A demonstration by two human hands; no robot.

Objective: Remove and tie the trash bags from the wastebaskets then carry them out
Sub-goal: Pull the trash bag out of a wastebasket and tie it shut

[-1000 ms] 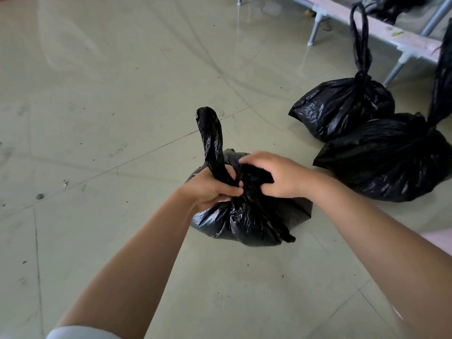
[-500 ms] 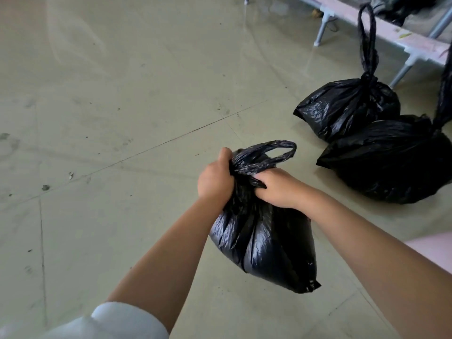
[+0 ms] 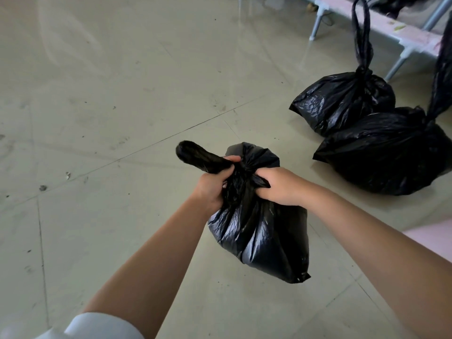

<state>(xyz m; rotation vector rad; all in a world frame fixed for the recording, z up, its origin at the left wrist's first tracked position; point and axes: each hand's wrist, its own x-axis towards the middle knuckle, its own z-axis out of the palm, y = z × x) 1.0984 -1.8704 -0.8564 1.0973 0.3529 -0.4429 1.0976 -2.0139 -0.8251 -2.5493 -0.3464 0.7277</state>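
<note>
A filled black trash bag (image 3: 264, 236) hangs between my hands over the tiled floor, gathered at its neck. My left hand (image 3: 212, 184) grips the neck, and a twisted tail of plastic (image 3: 198, 159) sticks out to the left past its fingers. My right hand (image 3: 281, 185) clutches the bunched plastic on the neck's right side. Two more black bags lie on the floor at the right: a tied bag (image 3: 342, 101) with long upright handles, and a larger bag (image 3: 389, 152) in front of it.
A pale bench frame (image 3: 396, 35) on grey metal legs (image 3: 315, 25) stands at the top right behind the two bags. The greenish tiled floor (image 3: 122, 106) stretches open to the left and front. Something pink (image 3: 430, 243) shows at the right edge.
A second ago the bag rested on the floor with its tail upright. My hands lifted it and looped the tail; now the tail points left and the neck is bunched tight.
</note>
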